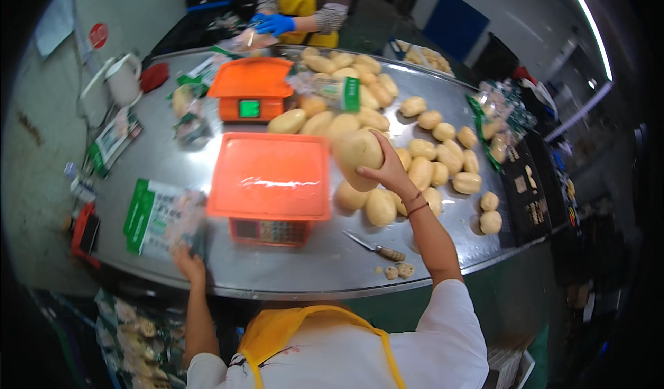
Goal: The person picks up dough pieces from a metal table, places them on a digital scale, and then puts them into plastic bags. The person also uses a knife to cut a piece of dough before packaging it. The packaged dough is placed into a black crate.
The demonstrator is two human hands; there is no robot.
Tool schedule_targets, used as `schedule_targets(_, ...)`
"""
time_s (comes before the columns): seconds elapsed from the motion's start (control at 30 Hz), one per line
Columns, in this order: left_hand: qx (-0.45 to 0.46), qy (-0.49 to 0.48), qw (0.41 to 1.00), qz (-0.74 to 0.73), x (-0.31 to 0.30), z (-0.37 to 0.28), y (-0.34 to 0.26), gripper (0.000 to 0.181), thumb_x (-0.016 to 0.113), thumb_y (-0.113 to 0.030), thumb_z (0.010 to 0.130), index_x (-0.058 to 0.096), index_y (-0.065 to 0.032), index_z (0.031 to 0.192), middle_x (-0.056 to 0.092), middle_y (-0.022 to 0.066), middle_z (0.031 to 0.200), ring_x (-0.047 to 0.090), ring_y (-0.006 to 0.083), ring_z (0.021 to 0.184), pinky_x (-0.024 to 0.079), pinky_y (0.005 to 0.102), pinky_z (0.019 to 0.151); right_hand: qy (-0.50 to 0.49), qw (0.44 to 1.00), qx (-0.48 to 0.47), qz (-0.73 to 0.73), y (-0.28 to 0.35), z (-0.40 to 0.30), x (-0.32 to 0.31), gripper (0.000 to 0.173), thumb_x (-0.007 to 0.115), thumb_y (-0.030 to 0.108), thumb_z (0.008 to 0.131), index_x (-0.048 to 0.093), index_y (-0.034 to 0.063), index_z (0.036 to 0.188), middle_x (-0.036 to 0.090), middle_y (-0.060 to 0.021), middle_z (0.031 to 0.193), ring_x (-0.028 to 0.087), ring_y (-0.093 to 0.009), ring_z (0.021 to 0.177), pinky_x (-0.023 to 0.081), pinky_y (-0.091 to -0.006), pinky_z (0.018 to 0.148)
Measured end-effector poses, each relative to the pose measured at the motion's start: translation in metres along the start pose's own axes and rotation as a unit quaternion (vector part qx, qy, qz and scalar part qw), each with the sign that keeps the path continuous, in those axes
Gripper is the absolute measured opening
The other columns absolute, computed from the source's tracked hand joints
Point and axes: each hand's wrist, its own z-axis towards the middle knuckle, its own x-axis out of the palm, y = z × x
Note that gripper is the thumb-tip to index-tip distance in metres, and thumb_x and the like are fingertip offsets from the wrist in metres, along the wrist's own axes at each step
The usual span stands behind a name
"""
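My right hand (388,168) grips a large, pale peeled lotus root section (359,153), held up over the others to the right of the nearer orange scale (270,176). That scale's pan carries nothing. At the left, the fingers of my left hand (189,264) touch the lower edge of a stack of printed plastic bags (161,217) with green ends. Blur hides whether they pinch a bag. Many peeled lotus root sections (421,173) lie loose beyond and beside my right hand. A knife (376,246) with a patterned handle rests near the front edge, beside small cut root ends (398,271).
A second orange scale (250,88) with a lit display stands farther back. Across the steel table (311,269), a co-worker's blue-gloved hands (275,24) handle a bag. Filled bags (495,119) and a black crate (526,186) sit right; a white kettle (123,80) stands left.
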Motion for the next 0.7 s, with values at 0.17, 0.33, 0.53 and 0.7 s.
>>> schedule_targets(0.17, -0.002, -0.014, 1.0, -0.007, -0.006, 0.002, -0.003, 0.038, 0.059, 0.003, 0.059, 0.057, -0.0024, 0.097, 0.052, 0.0129, 0.093, 0.046, 0.0353, 0.095, 0.037, 0.042, 0.085, 0.191, 0.981, 0.033, 0.027, 0.019, 0.06, 0.078, 0.082, 0.077, 0.034, 0.063, 0.038, 0.0017, 0.127, 0.05, -0.0135, 0.118, 0.048, -0.021, 0.111, 0.039, -0.0326, 0.093)
schedule_targets(0.33, -0.046, -0.016, 0.998, -0.028, -0.008, 0.002, -0.012, 0.026, 0.059, 0.003, 0.059, 0.056, -0.0045, 0.083, 0.051, 0.0119, 0.089, 0.047, 0.0341, 0.093, 0.038, 0.0409, 0.083, 0.311, 0.945, 0.063, 0.072, 0.007, 0.097, 0.132, 0.074, 0.076, 0.032, 0.064, 0.043, 0.0029, 0.124, 0.051, -0.011, 0.117, 0.049, -0.02, 0.109, 0.039, -0.032, 0.093)
schedule_targets(0.53, -0.045, -0.008, 0.998, -0.031, -0.01, 0.0, -0.009, 0.032, 0.06, 0.002, 0.059, 0.057, -0.0042, 0.09, 0.052, 0.0123, 0.094, 0.046, 0.034, 0.096, 0.038, 0.0405, 0.085, 0.328, 0.944, 0.016, -0.012, -0.002, 0.107, 0.157, 0.073, 0.075, 0.034, 0.066, 0.043, 0.0018, 0.124, 0.051, -0.0132, 0.116, 0.048, -0.022, 0.109, 0.039, -0.0331, 0.093)
schedule_targets(0.7, -0.068, 0.023, 0.997, -0.026, -0.01, 0.0, -0.012, 0.047, 0.062, 0.001, 0.059, 0.056, -0.0028, 0.105, 0.054, 0.0138, 0.105, 0.045, 0.0352, 0.103, 0.036, 0.0423, 0.089, 0.307, 0.948, -0.007, -0.082, -0.004, 0.102, 0.146, 0.087, 0.071, 0.045, 0.068, 0.034, -0.0026, 0.129, 0.044, -0.0199, 0.126, 0.041, -0.028, 0.119, 0.033, -0.036, 0.099)
